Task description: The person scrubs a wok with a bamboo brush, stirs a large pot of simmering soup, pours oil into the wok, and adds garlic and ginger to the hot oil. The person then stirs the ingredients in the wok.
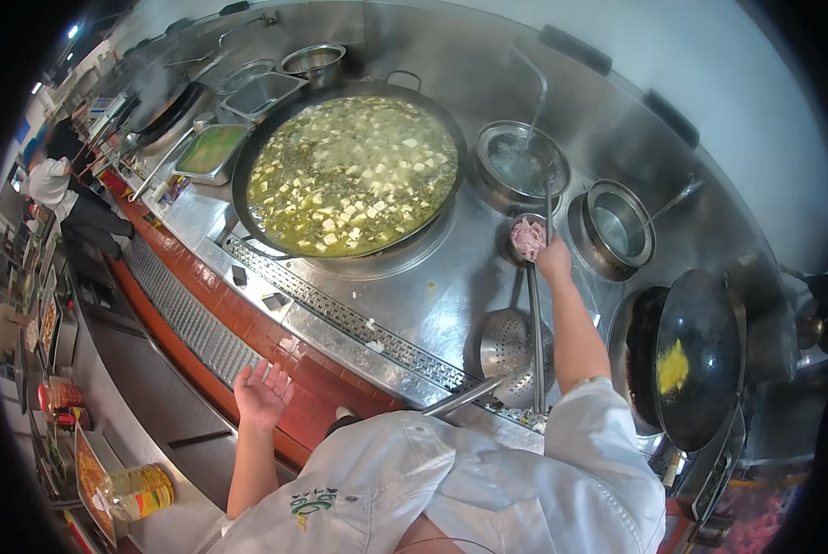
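My right hand (pixel 554 260) is at the edge of a metal ladle bowl holding pale pink sliced meat (pixel 527 239). A thin metal handle (pixel 549 208) meets the fingers from the water pot (pixel 523 161); the picture does not settle whether they grip it. A thicker metal handle (pixel 536 332) runs down below the ladle bowl, over a perforated strainer (pixel 507 356). My left hand (pixel 263 401) hangs over the floor, palm up, fingers apart and empty. Ahead, a very large wok (pixel 244 187) holds tofu cubes and dark greens in yellow-green broth (pixel 358 173).
A tilted black wok (pixel 708 374) with a yellow patch stands at right, beside a smaller water pot (pixel 619 228). A drain grate (pixel 358 318) edges the steel counter. Behind at left are an oil bottle (pixel 137 492) and trays. A person (pixel 57 183) stands farther along the aisle.
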A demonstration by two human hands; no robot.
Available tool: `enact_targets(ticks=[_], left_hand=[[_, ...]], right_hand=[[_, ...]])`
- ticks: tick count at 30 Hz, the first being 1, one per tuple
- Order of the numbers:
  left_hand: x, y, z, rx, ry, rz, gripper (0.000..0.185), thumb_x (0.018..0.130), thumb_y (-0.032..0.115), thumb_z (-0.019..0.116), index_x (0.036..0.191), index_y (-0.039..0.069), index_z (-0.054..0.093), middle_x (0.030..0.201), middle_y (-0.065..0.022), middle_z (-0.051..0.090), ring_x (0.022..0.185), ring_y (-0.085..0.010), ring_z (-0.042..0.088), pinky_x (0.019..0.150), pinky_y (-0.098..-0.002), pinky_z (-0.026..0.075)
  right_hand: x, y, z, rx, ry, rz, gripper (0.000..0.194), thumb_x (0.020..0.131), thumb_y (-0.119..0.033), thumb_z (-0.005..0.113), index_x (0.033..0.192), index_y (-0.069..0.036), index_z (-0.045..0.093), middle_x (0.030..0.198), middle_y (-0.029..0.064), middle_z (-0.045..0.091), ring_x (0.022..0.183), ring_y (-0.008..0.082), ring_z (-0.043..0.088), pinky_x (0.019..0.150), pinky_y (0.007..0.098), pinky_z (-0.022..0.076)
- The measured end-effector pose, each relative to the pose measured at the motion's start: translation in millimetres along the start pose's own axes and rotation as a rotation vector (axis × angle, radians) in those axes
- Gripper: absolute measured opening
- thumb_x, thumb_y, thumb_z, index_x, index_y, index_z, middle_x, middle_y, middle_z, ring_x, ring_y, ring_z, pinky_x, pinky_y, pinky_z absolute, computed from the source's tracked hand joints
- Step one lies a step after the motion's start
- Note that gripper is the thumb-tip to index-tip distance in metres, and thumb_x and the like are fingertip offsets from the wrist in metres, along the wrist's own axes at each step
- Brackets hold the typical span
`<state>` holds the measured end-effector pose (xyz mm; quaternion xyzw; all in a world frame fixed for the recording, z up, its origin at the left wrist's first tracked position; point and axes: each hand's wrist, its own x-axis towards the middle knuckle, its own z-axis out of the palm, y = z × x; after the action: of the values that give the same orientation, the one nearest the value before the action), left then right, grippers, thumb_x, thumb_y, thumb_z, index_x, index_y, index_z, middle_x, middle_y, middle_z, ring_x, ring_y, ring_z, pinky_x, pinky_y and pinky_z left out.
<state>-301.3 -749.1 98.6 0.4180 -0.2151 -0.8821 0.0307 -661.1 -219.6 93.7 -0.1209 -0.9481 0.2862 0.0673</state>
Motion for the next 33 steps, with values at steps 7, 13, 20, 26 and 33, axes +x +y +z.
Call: enact_targets(ticks=[7, 13, 20, 26, 33], left_hand=[[46, -35, 65, 0.195, -0.211, -0.209, 0.029, 0.086, 0.034, 0.058, 0.109, 0.016, 0.059, 0.104, -0.0063, 0.063, 0.093, -0.0242, 0.06, 0.086, -0.0452, 0.045], [102, -73, 114, 0.357, -0.346, -0.445, 0.029, 0.088, 0.032, 0.059, 0.111, 0.014, 0.057, 0.11, -0.0075, 0.06, 0.095, -0.0251, 0.058, 0.088, -0.044, 0.045], [188, -162, 184, 0.538, -0.47, -0.659, 0.034, 0.091, 0.03, 0.058, 0.12, 0.013, 0.052, 0.12, -0.0067, 0.057, 0.109, -0.0266, 0.053, 0.095, -0.0471, 0.042], [236, -231, 239, 0.491, -0.149, -0.682, 0.023, 0.092, 0.029, 0.054, 0.113, 0.02, 0.053, 0.11, -0.0032, 0.057, 0.106, -0.0248, 0.052, 0.098, -0.0466, 0.038], [282, -262, 250, 0.596, -0.104, -0.614, 0.017, 0.092, 0.021, 0.05, 0.083, 0.006, 0.052, 0.076, -0.0099, 0.055, 0.076, -0.0257, 0.054, 0.073, -0.0417, 0.052]], right_hand=[[-4, -12, -27, 0.021, -0.101, 0.146, 0.029, 0.084, -0.007, 0.055, 0.112, 0.001, 0.053, 0.09, 0.022, 0.067, 0.078, 0.0353, 0.067, 0.068, 0.0449, 0.0536], [-49, -37, -86, 1.247, -0.343, 0.634, 0.012, 0.092, 0.0, 0.049, 0.1, -0.009, 0.046, 0.073, 0.0043, 0.051, 0.051, 0.0049, 0.044, 0.039, 0.0173, 0.0354], [-179, -79, -165, 1.458, -0.416, 0.768, 0.036, 0.092, 0.0, 0.051, 0.127, -0.003, 0.042, 0.078, 0.0086, 0.052, 0.05, 0.0056, 0.043, 0.039, 0.0159, 0.0362], [-290, -95, -175, 1.298, -0.419, 0.791, 0.051, 0.087, 0.003, 0.055, 0.137, -0.005, 0.046, 0.079, 0.0097, 0.057, 0.045, 0.0069, 0.044, 0.036, 0.0181, 0.0345], [-375, -111, -176, 1.051, -0.449, 0.681, 0.065, 0.084, 0.007, 0.056, 0.145, -0.006, 0.039, 0.082, 0.0005, 0.054, 0.05, 0.008, 0.044, 0.042, 0.0223, 0.0356]])
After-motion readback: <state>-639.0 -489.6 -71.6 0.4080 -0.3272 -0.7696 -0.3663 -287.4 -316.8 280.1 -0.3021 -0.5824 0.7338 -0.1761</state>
